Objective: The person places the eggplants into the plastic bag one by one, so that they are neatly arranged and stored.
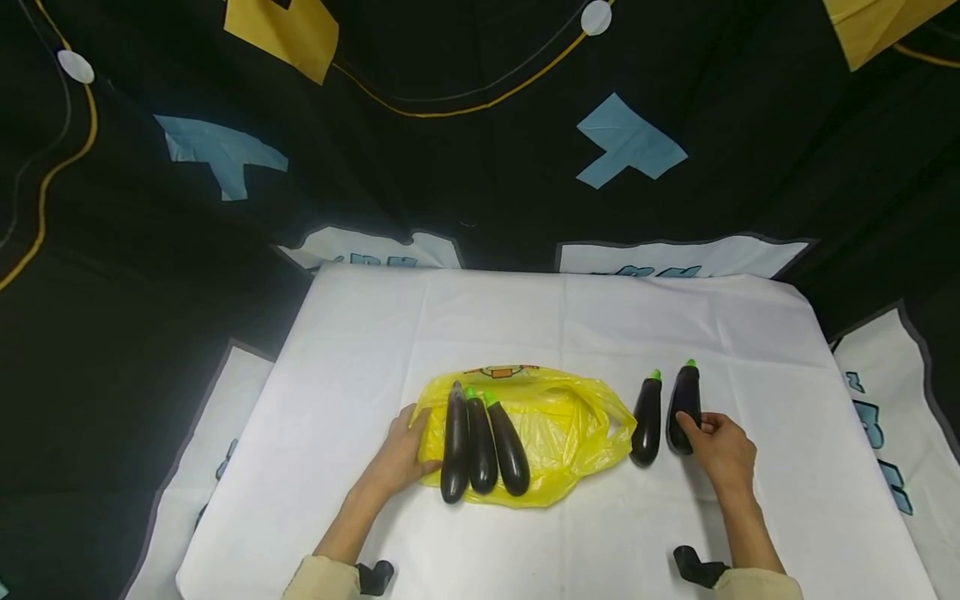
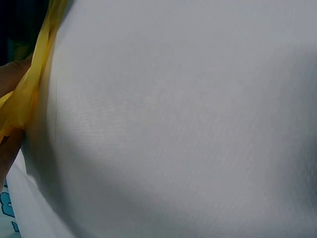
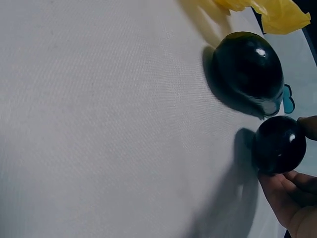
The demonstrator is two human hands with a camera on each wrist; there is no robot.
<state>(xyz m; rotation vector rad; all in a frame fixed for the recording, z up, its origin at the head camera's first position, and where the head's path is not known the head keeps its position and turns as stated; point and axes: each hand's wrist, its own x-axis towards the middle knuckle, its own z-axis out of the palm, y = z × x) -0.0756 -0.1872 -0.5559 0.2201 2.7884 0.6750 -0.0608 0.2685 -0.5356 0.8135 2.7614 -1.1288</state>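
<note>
A yellow plastic bag [image 1: 558, 442] lies spread on the white cloth. Three dark eggplants [image 1: 512, 450] lie side by side on its left part, green or dark stem ends pointing away. My left hand [image 1: 401, 454] grips the bag's left edge, thumb close to the leftmost eggplant [image 1: 455, 450]; in the left wrist view yellow plastic [image 2: 34, 84] shows between its fingers. At the right, my right hand [image 1: 723, 450] holds an eggplant [image 1: 685, 400] between thumb and fingers, its rounded end facing the right wrist camera. Another eggplant [image 1: 647, 421] lies between that one and the bag.
A white cloth [image 1: 480, 317] covers the table. Behind it hangs a black curtain [image 1: 450, 183] with blue tape pieces [image 1: 630, 142] and yellow patches [image 1: 288, 33]. White printed strips [image 1: 682, 254] border the table's far edge. A black device [image 1: 697, 568] sits at each wrist.
</note>
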